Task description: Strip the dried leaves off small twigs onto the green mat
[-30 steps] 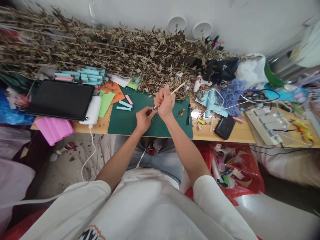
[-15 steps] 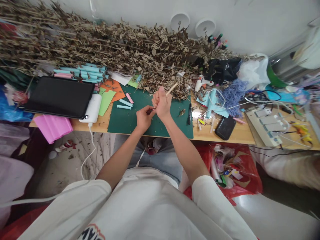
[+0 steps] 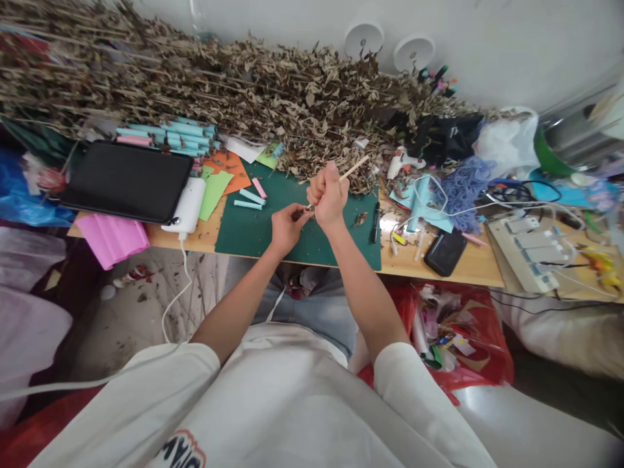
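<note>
My right hand (image 3: 329, 195) is a closed fist around a thin pale stick (image 3: 354, 168) whose far end points up and right toward the dried leaves. My left hand (image 3: 286, 224) pinches the stick's near end just left of the fist; what sits at that tip is too small to make out. Both hands hover over the dark green cutting mat (image 3: 253, 227) at the table's front edge.
Dried leafy branches (image 3: 195, 84) fill the back of the table. A black tablet (image 3: 124, 182), white power bank (image 3: 184, 205), pink paper (image 3: 112, 237), blue and pink paper rolls (image 3: 251, 198), a black pen (image 3: 374, 222), glue gun (image 3: 404, 161), phone (image 3: 444, 252) and power strip (image 3: 529, 250) lie around.
The hands stay together on the stick; the fist shifts slightly and the stick's free end sticks out a little further than half a second ago. The camera view drifts a bit.
</note>
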### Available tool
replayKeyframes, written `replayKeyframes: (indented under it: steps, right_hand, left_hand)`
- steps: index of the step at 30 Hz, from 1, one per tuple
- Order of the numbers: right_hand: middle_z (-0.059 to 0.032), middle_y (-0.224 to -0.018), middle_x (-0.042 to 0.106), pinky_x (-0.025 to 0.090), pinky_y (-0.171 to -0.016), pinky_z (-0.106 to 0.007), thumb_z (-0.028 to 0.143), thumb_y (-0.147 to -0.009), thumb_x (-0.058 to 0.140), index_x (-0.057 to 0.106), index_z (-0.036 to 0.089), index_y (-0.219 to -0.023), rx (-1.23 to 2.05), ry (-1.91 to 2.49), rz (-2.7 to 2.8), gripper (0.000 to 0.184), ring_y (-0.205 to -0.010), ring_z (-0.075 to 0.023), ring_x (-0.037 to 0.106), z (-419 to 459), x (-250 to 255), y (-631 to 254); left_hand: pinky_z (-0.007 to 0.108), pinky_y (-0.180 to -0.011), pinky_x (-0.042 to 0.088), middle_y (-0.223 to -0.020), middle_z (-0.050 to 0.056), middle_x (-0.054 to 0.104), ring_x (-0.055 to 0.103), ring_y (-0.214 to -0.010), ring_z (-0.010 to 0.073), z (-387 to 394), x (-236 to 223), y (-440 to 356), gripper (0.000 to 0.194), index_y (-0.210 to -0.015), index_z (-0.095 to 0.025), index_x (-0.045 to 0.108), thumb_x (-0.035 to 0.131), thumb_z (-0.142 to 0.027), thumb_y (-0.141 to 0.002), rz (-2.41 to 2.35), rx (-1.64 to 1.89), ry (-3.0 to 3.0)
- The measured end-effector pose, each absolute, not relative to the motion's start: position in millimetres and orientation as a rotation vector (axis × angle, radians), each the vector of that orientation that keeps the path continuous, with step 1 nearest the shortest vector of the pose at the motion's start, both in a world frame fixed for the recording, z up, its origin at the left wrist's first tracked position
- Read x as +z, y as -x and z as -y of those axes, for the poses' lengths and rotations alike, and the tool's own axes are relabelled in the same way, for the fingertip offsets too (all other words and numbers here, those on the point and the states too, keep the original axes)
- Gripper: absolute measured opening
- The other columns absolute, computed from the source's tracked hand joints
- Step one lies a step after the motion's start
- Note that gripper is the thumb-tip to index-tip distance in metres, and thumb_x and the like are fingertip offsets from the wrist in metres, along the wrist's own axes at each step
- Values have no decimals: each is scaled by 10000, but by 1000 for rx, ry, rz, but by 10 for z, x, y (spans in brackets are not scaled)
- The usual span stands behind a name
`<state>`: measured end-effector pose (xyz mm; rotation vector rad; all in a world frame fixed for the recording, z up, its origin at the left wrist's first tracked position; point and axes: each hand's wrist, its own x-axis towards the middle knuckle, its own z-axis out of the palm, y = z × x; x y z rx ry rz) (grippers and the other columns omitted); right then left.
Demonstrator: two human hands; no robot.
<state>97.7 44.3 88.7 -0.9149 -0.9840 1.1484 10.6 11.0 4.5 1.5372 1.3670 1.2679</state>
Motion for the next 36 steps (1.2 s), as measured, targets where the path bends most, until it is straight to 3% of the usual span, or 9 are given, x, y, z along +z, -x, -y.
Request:
replayKeyframes:
  steps: [12, 36]
  right_hand:
    - [94, -481, 123, 167, -343, -226, 672, -916, 435, 400, 240, -557, 1120, 919, 993, 564, -366, -74, 145, -429, 886, -984]
    - [97, -449, 146, 173, -351, -228, 674, -920, 425, 335, 233, -512, 1149, 907, 1005, 608, -359, -69, 143, -374, 825, -947]
  left_hand:
    - [229, -604, 442, -725, 6, 718, 574, -599, 118, -100, 73, -100, 94, -810, -184, 732, 704, -273, -799, -1371, 1261, -1533]
    - [225, -585, 402, -670, -13, 678, 539, -577, 113, -113, 48, -86, 80, -773, -176, 720, 700, -253, -788, -1377, 1268, -1559]
